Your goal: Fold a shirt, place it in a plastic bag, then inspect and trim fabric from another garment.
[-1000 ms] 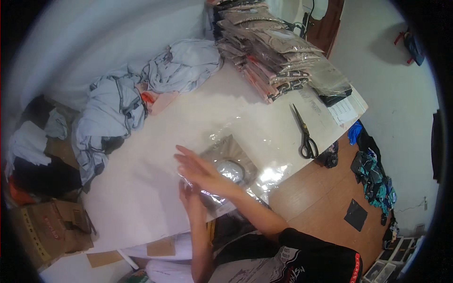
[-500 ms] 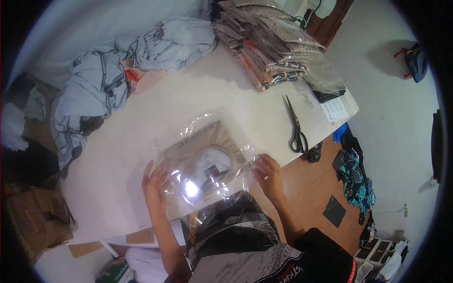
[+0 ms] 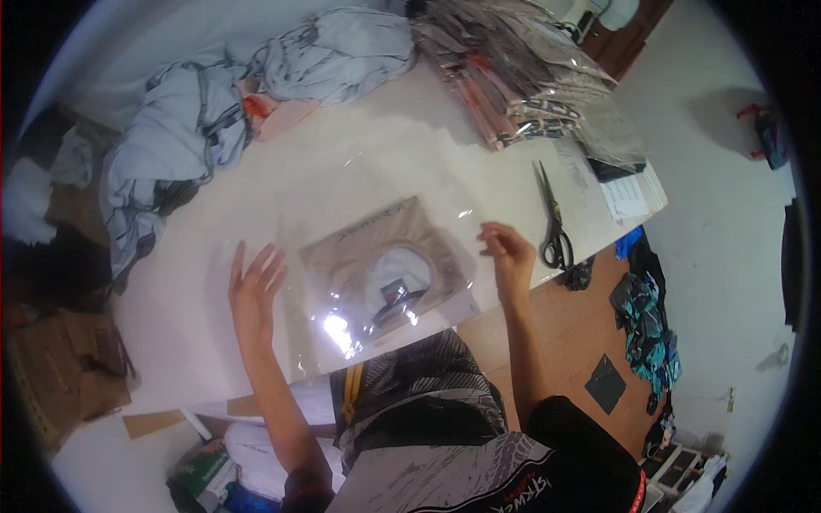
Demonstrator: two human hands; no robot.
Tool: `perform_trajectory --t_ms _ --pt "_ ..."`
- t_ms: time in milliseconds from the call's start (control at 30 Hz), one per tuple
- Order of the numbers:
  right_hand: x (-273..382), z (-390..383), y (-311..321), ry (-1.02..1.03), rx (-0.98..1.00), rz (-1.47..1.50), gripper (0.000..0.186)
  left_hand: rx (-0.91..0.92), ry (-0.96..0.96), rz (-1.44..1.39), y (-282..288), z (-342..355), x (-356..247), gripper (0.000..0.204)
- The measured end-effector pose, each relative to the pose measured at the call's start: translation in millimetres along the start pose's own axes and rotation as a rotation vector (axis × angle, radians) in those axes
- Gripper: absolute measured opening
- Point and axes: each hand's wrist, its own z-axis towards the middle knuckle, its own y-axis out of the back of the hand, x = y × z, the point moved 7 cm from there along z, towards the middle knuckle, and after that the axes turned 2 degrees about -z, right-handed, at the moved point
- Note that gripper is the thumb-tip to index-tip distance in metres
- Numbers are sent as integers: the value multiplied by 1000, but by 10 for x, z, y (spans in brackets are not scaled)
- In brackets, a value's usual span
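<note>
A folded beige garment (image 3: 342,261) lies inside a clear plastic bag (image 3: 312,363) near the table's front edge. Its round neck opening faces up and shows a pale inside with a dark label (image 3: 394,292). Left of the bag, my left hand (image 3: 256,295) hovers with fingers spread and nothing in them. Past the bag's right side is my right hand (image 3: 511,256), its fingers loosely bent and apart, holding nothing that I can see. Both hands look clear of the plastic. Black-handled scissors (image 3: 554,222) rest on the table to the right of my right hand.
A tall pile of bagged garments (image 3: 530,77) stands at the far right of the white table (image 3: 197,333). Crumpled light grey cloth (image 3: 180,128) covers the far left. A cardboard box (image 3: 64,372) sits at the lower left; clothes (image 3: 646,329) lie on the floor at right.
Both hands have let go of the bag's sides and moved outward, the left to the left and the right to the right. The bag now lies flatter on the table.
</note>
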Motion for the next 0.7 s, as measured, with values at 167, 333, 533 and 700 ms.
perform_trajectory --t_ms 167,333,533,700 --pt "49 264 -155 65 -10 -78 14 -40 130 246 236 28 358 45" --pt "589 -218 -511 574 -18 -662 31 -170 31 169 489 -51 512 16" --pt "490 -632 -1087 582 532 -652 38 -222 31 50 456 -47 625 15" --pt "298 -405 -909 665 505 -765 28 -141 56 62 517 23 451 17"
